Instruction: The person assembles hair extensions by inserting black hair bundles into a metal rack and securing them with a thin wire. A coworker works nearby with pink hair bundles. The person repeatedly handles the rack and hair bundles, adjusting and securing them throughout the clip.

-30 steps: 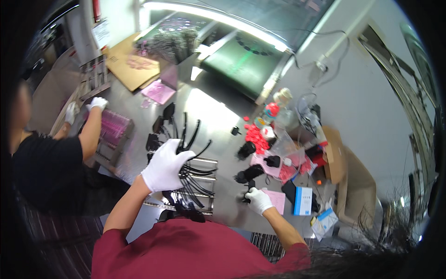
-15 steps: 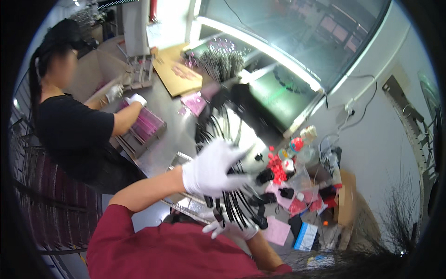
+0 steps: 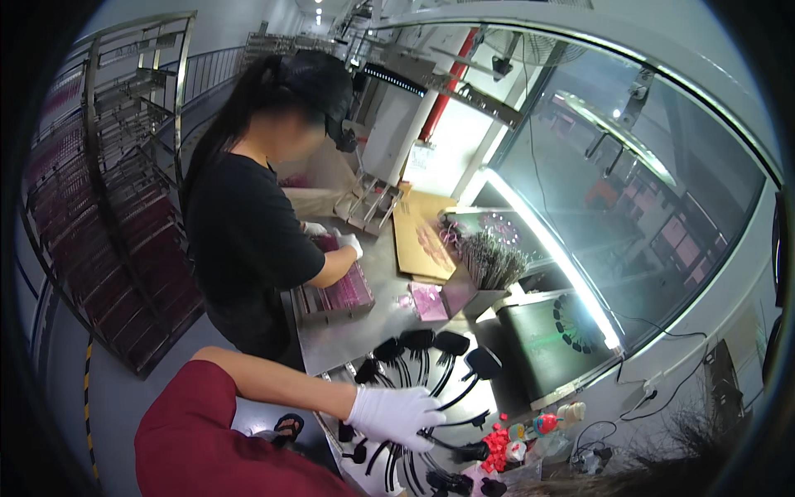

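Note:
Several black curved stems with flat dark heads (image 3: 451, 343) fan out in a ring over a bright surface on the table. My left hand (image 3: 393, 414), in a white glove, reaches over the middle of this ring. Its fingers are slightly apart among the inner ends of the stems, and nothing shows clearly held in them. Below it my right hand (image 3: 374, 474), also white-gloved, lies at the lower edge of the view beneath the stems. The stems and the frame edge hide most of its fingers.
A co-worker in black (image 3: 248, 215) handles a tray of pink pieces (image 3: 344, 294) at the metal table (image 3: 331, 344). Red small parts (image 3: 495, 447) and bottles (image 3: 546, 423) lie right of the ring. A dark panel (image 3: 546, 348) sits behind; a tall rack (image 3: 108, 199) stands left.
The view has swung up and left, showing more of the co-worker and rack. My left hand's spread fingers have drawn closer together over the ring. My right hand has become mostly hidden.

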A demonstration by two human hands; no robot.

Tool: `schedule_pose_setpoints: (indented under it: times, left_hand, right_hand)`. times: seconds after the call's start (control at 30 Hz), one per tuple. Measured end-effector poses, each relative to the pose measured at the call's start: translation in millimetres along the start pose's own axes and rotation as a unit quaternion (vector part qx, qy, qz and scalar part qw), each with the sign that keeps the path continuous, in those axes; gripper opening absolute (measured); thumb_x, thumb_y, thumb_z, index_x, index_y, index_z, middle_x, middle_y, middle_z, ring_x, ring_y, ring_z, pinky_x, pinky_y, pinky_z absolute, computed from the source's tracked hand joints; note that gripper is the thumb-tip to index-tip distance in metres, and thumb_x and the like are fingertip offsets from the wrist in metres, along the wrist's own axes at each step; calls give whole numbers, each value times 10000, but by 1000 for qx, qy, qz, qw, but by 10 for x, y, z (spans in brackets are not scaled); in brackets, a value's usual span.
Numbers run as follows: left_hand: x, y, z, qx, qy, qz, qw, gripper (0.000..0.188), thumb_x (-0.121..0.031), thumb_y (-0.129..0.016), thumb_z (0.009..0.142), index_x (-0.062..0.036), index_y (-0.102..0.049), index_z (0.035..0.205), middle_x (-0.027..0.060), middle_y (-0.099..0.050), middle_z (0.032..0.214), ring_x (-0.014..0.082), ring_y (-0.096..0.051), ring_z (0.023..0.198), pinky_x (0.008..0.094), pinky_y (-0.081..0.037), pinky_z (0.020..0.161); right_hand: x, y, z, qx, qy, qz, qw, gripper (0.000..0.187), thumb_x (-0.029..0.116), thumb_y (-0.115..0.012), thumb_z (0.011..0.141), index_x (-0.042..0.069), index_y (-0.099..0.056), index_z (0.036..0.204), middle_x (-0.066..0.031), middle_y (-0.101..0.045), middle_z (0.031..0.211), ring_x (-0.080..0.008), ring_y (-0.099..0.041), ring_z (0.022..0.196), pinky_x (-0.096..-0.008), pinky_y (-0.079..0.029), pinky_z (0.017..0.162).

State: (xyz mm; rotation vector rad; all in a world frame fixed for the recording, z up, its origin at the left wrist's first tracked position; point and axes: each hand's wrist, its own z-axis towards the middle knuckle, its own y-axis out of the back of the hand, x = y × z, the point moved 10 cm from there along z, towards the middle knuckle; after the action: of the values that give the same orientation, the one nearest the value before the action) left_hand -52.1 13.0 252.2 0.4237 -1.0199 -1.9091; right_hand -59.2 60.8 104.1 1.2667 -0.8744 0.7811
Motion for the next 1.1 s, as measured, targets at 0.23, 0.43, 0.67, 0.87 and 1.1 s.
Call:
schedule_pose_setpoints:
  times: [0.23,0.43,0.67,0.87,1.1]
  left_hand:
    - [752,418,-385,-65,174,-75,980,620,-162,-776,568,-83,-652,1170,209,-535,985,419,-554,938,494,-440,768]
    - [819,727,-223,-140,111,-152,972,600,-198,-790,605,-125,-673,1189,179,-534,999,383,-537,847,471,-435,728]
    - [417,347,-343,-109,-19,-264,958,463,-198,-739,716,-213,-730,1178,151,-535,1149,335,-561,923,452,-472,764]
    - [485,43,-524,-112,50,-292,949,611,-261,-811,587,-143,-696,1176,139,-565,1045,353,-571,874,488,-466,717]
    - [441,-156,-332,-18,9,-278,960,516,-267,-776,639,-125,-714,1131,230,-616,1056,389,-663,891,491,-555,750]
  right_hand:
    - [-173,-146,33,-46,-202,219,953,355,241,-738,900,-16,-669,1136,-96,-683,725,-174,-643,605,-319,-506,558]
    - [-23,-430,155,40,-272,524,806,529,438,-549,1061,8,-589,1366,-132,-717,1301,-179,-740,877,-252,-546,636]
    - [-292,-954,-6,-95,-321,586,738,356,228,-681,1014,31,-610,1302,-86,-720,1053,-180,-722,803,-276,-569,623]
    - [-294,-1287,-302,-144,-351,640,668,516,362,-607,1058,41,-523,1453,-68,-703,1148,-110,-655,733,-211,-484,549]
    - [-691,-909,35,-176,-258,-31,949,231,264,-720,936,88,-681,1080,-94,-658,713,-284,-620,567,-442,-517,577]
